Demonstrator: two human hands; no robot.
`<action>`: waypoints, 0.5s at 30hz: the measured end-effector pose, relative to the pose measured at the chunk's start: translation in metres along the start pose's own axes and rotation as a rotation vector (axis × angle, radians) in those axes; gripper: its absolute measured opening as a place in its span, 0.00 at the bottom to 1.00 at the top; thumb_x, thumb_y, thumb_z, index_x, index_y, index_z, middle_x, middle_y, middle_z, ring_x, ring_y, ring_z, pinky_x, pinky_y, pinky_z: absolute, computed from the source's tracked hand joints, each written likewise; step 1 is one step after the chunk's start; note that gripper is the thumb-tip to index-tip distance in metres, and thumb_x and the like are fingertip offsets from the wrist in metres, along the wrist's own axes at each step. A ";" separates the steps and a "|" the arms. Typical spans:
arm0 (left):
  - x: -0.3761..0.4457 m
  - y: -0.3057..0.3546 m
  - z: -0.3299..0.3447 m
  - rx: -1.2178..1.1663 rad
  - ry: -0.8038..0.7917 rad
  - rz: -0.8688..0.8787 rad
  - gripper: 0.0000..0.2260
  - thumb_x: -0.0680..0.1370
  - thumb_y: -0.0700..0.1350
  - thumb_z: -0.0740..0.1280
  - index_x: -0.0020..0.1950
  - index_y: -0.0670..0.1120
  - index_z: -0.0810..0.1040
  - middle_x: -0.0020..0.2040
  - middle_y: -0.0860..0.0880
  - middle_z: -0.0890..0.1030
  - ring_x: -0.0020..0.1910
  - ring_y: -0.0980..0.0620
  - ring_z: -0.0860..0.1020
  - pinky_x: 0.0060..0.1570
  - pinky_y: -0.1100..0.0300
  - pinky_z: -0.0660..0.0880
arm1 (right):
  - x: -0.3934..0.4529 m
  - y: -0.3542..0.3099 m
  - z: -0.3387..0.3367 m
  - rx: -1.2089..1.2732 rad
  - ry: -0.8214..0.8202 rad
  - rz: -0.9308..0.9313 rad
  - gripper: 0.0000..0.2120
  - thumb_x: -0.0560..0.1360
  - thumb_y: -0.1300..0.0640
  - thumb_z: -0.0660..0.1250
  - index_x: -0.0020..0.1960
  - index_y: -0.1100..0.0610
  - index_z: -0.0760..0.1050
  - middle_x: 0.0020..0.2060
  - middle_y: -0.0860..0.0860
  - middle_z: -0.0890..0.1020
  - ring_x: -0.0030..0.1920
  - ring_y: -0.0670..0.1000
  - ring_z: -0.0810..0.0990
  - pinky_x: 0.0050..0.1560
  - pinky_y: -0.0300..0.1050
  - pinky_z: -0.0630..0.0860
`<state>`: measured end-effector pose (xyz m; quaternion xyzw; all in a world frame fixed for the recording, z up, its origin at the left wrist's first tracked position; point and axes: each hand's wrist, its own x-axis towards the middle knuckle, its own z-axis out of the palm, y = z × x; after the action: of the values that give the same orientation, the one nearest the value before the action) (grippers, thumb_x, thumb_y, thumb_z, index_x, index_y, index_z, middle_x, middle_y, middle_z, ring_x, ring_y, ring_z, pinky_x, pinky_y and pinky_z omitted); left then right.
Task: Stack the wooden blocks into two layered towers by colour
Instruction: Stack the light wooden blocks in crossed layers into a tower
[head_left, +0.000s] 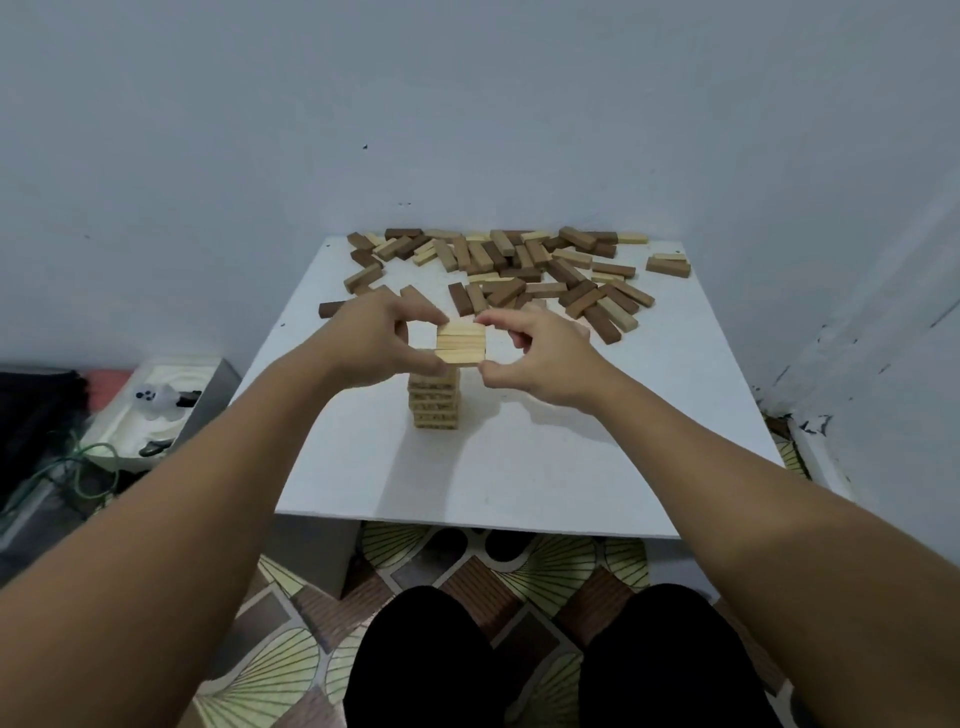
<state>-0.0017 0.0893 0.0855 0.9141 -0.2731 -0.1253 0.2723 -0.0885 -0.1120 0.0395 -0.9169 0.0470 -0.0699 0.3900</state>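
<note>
Blocks of pale wood make our tower (435, 400) mid-desk (545, 467), and we're squaring its top layer (461, 343): left hand (374, 338) and right hand (535, 358) pinch it from either side with curled fingers (415, 358). Dark tower not begun, we reckon. Next we need another pale block from the loose pile (519, 270) behind, laid crosswise, gently

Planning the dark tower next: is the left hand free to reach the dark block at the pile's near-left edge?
Probably not yet. The left hand pinches the tower's top layer, as does the right hand. The dark block lies bare just beyond it.
</note>
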 end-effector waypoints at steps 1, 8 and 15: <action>-0.001 -0.006 -0.003 -0.003 -0.001 -0.002 0.25 0.70 0.51 0.82 0.67 0.55 0.82 0.37 0.53 0.72 0.35 0.54 0.70 0.33 0.60 0.65 | 0.002 -0.003 0.004 -0.002 -0.006 -0.011 0.21 0.71 0.44 0.76 0.63 0.36 0.78 0.41 0.44 0.69 0.42 0.44 0.72 0.69 0.53 0.62; 0.000 -0.038 -0.012 -0.061 -0.053 -0.013 0.26 0.70 0.52 0.82 0.67 0.56 0.82 0.36 0.51 0.69 0.34 0.53 0.67 0.34 0.59 0.64 | 0.014 -0.010 0.023 -0.048 -0.048 -0.040 0.16 0.71 0.39 0.74 0.58 0.34 0.78 0.41 0.44 0.70 0.43 0.45 0.73 0.65 0.54 0.62; 0.006 -0.051 -0.008 -0.132 -0.100 -0.013 0.27 0.70 0.51 0.82 0.68 0.56 0.81 0.32 0.52 0.66 0.29 0.56 0.64 0.34 0.58 0.60 | 0.015 -0.004 0.030 -0.050 -0.066 -0.011 0.17 0.69 0.37 0.73 0.57 0.32 0.77 0.41 0.44 0.69 0.43 0.44 0.73 0.65 0.52 0.61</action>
<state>0.0282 0.1256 0.0625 0.8886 -0.2714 -0.1901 0.3172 -0.0686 -0.0902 0.0232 -0.9285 0.0308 -0.0407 0.3679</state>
